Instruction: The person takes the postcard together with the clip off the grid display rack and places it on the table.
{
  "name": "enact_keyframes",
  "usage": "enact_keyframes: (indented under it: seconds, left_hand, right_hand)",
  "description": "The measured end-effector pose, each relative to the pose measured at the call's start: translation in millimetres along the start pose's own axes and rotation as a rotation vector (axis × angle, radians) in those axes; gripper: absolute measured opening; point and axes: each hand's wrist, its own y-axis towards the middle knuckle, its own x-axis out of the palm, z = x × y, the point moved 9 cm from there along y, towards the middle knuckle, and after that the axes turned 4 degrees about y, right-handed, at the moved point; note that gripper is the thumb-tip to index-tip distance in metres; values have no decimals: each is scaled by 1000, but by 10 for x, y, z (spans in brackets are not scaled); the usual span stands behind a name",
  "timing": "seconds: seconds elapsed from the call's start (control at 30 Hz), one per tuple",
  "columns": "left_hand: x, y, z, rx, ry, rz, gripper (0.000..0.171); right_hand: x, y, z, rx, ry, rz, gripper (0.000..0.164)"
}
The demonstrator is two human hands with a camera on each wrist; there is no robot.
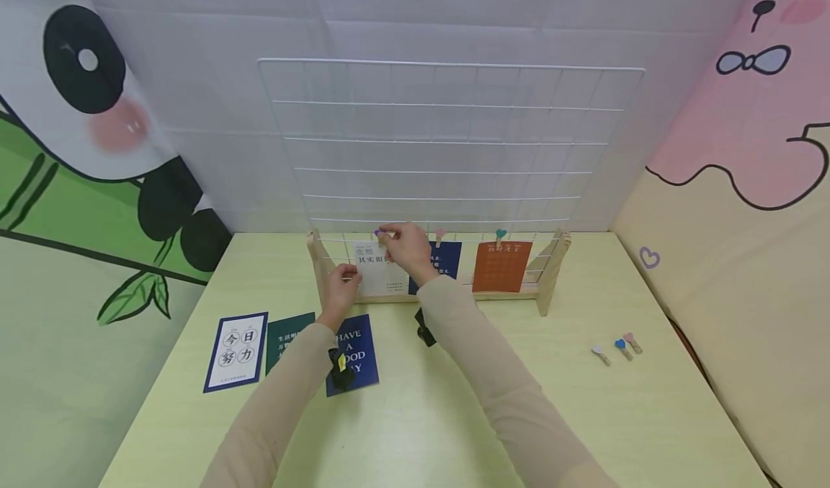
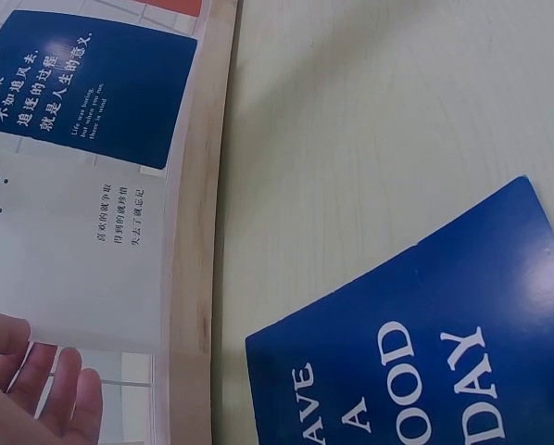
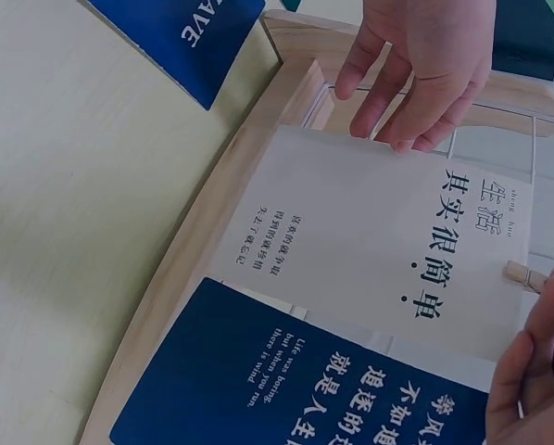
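A white card (image 1: 376, 277) with Chinese lettering hangs at the left part of a small wooden-ended wire rack (image 1: 551, 275). My left hand (image 1: 340, 295) pinches that card's left edge between thumb and fingers. At the card's top edge, my right hand (image 1: 410, 254) holds a small wooden clothespin (image 3: 525, 275) with a purple heart. The clothespin straddles the card's edge. Next to the white card hangs a dark blue card (image 3: 286, 371), partly hidden by my right hand in the head view. Farther right, an orange card (image 1: 502, 268) hangs from a green-heart clothespin (image 1: 501, 236).
On the table's left lie a blue-bordered white card (image 1: 236, 351), a green card (image 1: 285, 335) and a blue card (image 1: 364, 351), partly under my left arm. Several heart clothespins, one of them blue (image 1: 624, 349), lie at the right. A white wire grid (image 1: 447, 142) stands behind the rack.
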Motion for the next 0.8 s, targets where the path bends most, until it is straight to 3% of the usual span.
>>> enact_keyframes:
  seconds: [0.23, 0.5, 0.63, 0.8]
  left_hand:
    - [-8, 1, -27, -7, 9, 8, 20]
    - [-47, -42, 3, 25, 20, 41, 15]
    - [-30, -43, -15, 1, 32, 20, 18]
    - [-31, -21, -20, 20, 45, 10, 17]
  right_hand:
    - [-25, -4, -16, -2, -64, 37, 24]
    - [-63, -5, -17, -23, -67, 88, 21]
    - [-87, -9, -6, -39, -59, 133, 20]
    - [-105, 0, -15, -65, -18, 158, 21]
